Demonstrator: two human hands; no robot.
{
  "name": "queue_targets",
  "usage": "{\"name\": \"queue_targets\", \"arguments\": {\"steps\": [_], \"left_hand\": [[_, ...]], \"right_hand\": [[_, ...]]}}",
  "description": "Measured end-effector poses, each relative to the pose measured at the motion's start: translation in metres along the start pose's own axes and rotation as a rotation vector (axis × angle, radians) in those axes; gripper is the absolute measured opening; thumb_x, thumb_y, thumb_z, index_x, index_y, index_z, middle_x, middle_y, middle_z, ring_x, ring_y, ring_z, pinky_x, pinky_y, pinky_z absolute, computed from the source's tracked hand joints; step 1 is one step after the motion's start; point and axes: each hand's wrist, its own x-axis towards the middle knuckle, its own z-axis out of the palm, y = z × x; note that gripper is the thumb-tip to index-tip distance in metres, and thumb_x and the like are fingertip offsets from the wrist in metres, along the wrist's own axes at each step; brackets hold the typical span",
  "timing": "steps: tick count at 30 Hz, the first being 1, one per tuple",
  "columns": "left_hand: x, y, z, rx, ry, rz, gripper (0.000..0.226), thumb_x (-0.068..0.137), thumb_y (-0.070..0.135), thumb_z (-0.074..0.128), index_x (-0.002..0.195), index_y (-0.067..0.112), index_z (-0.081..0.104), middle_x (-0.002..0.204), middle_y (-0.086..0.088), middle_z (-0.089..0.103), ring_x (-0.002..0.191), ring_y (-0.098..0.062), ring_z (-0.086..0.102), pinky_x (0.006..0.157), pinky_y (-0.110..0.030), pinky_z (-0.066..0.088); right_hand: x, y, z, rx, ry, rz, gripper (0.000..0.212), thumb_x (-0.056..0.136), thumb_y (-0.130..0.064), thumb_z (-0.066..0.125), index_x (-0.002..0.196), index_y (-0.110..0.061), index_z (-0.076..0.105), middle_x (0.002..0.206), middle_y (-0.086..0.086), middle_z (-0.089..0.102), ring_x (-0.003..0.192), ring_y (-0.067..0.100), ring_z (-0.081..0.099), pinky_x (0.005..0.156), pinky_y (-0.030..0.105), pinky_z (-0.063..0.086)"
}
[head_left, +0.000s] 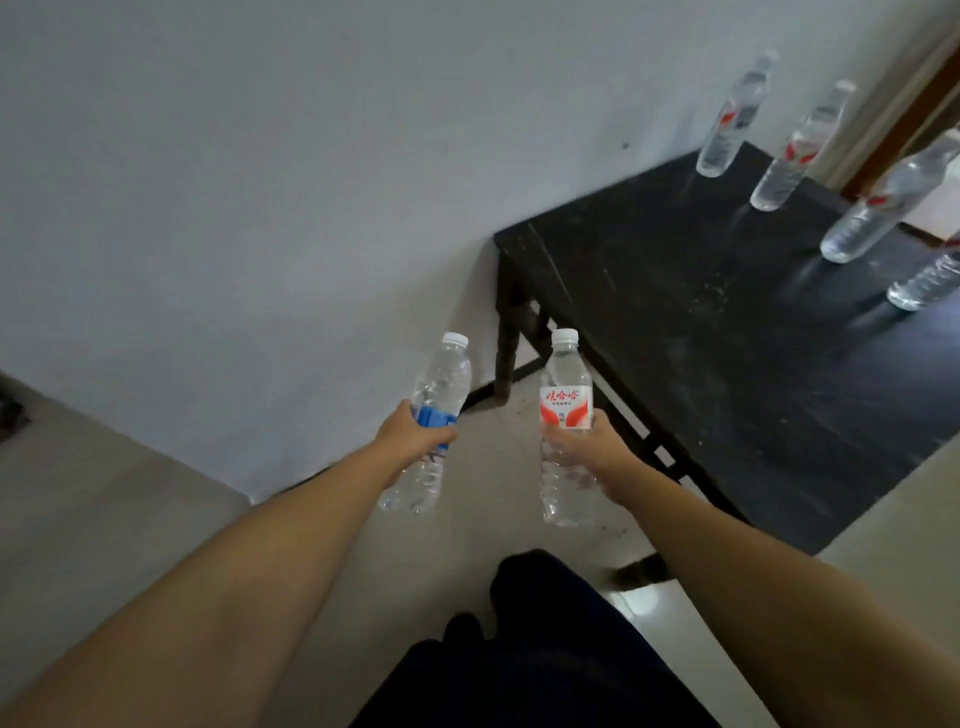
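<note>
above the floor beside the black table (701, 322), the left hand (415, 436) grips a blue-label bottle (434, 415), the right hand (582, 447) a red-label bottle (566, 410); likely carrying step, next standing them on the table.

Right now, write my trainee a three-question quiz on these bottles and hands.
1. True or false: the left hand grips the blue-label bottle.
2. How many standing bottles show on the black table? A two, B four, C six.
3. Fill in: the right hand grips the other held bottle, whose label is white and ___.
Key: 1 true; 2 B; 3 red.
</note>
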Motion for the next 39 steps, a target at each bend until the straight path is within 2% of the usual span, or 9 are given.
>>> {"name": "queue_targets", "arguments": {"steps": [2, 5, 6, 9, 12, 17, 25, 30, 39], "left_hand": [[0.025, 0.024, 0.014, 0.036, -0.068, 0.025, 0.055, 0.077, 0.021, 0.075, 0.122, 0.011, 0.047, 0.110, -0.008, 0.056, 0.096, -0.022, 0.057, 0.078, -0.031, 0.045], [0.061, 0.064, 0.033, 0.098, -0.162, 0.074, 0.052, 0.079, 0.023, 0.075, 0.122, 0.014, 0.046, 0.108, -0.005, 0.055, 0.095, -0.020, 0.055, 0.078, -0.030, 0.044], [0.077, 0.080, 0.040, 0.110, -0.186, 0.090, 0.053, 0.079, 0.023, 0.075, 0.122, 0.014, 0.046, 0.109, -0.005, 0.056, 0.096, -0.020, 0.055, 0.080, -0.031, 0.044], [0.123, 0.133, 0.056, 0.127, -0.243, 0.137, 0.058, 0.079, 0.022, 0.075, 0.127, 0.017, 0.044, 0.117, -0.007, 0.056, 0.103, -0.022, 0.056, 0.087, -0.034, 0.044], [0.164, 0.181, 0.069, 0.150, -0.275, 0.151, 0.060, 0.080, 0.024, 0.074, 0.131, 0.017, 0.042, 0.121, -0.007, 0.055, 0.107, -0.022, 0.056, 0.091, -0.035, 0.045], [0.220, 0.249, 0.097, 0.170, -0.226, 0.213, 0.056, 0.079, 0.029, 0.074, 0.124, 0.017, 0.044, 0.110, -0.003, 0.056, 0.092, -0.015, 0.057, 0.082, -0.032, 0.046], [0.280, 0.325, 0.159, 0.252, -0.284, 0.279, 0.066, 0.076, 0.022, 0.076, 0.132, 0.017, 0.041, 0.116, -0.003, 0.056, 0.103, -0.018, 0.055, 0.089, -0.031, 0.043], [0.320, 0.379, 0.196, 0.259, -0.366, 0.366, 0.063, 0.076, 0.017, 0.076, 0.130, 0.017, 0.043, 0.113, 0.000, 0.056, 0.107, -0.021, 0.056, 0.089, -0.030, 0.042], [0.408, 0.484, 0.258, 0.143, -0.438, 0.408, 0.064, 0.077, 0.010, 0.076, 0.132, 0.017, 0.043, 0.126, -0.004, 0.057, 0.112, -0.020, 0.055, 0.090, -0.029, 0.041]], "right_hand": [[0.021, -0.004, -0.019, 0.025, 0.047, 0.049, 0.080, 0.058, -0.046, 0.084, 0.125, -0.019, 0.050, 0.111, 0.004, 0.066, 0.099, 0.023, 0.066, 0.090, 0.046, 0.054], [0.062, -0.011, -0.051, 0.038, 0.114, 0.045, 0.096, 0.045, -0.052, 0.088, 0.126, -0.016, 0.050, 0.109, 0.006, 0.068, 0.099, 0.024, 0.068, 0.090, 0.049, 0.054], [0.071, -0.025, -0.060, 0.065, 0.136, 0.037, 0.093, 0.048, -0.050, 0.089, 0.125, -0.016, 0.051, 0.108, 0.006, 0.068, 0.097, 0.023, 0.068, 0.087, 0.045, 0.056], [0.105, -0.062, -0.091, 0.140, 0.208, 0.003, 0.049, 0.074, -0.028, 0.080, 0.114, -0.016, 0.055, 0.103, 0.005, 0.066, 0.094, 0.020, 0.066, 0.079, 0.034, 0.056], [0.138, -0.089, -0.121, 0.167, 0.284, 0.054, 0.074, 0.066, -0.040, 0.083, 0.126, -0.017, 0.047, 0.115, 0.005, 0.062, 0.107, 0.025, 0.062, 0.093, 0.045, 0.052], [0.205, -0.100, -0.187, 0.165, 0.345, 0.020, 0.106, 0.037, -0.057, 0.086, 0.127, -0.016, 0.049, 0.112, 0.006, 0.066, 0.104, 0.027, 0.066, 0.093, 0.052, 0.052], [0.240, -0.135, -0.250, 0.371, 0.535, -0.003, 0.105, 0.040, -0.041, 0.087, 0.130, -0.014, 0.041, 0.116, 0.010, 0.062, 0.109, 0.031, 0.063, 0.096, 0.054, 0.050], [0.269, -0.173, -0.278, 0.368, 0.651, -0.020, 0.074, 0.070, -0.012, 0.083, 0.129, -0.015, 0.036, 0.119, 0.009, 0.057, 0.111, 0.027, 0.058, 0.099, 0.049, 0.048], [0.351, -0.214, -0.316, 0.447, 0.981, -0.073, 0.074, 0.073, -0.012, 0.081, 0.133, -0.018, 0.038, 0.126, 0.006, 0.057, 0.117, 0.025, 0.057, 0.103, 0.044, 0.046]]}}
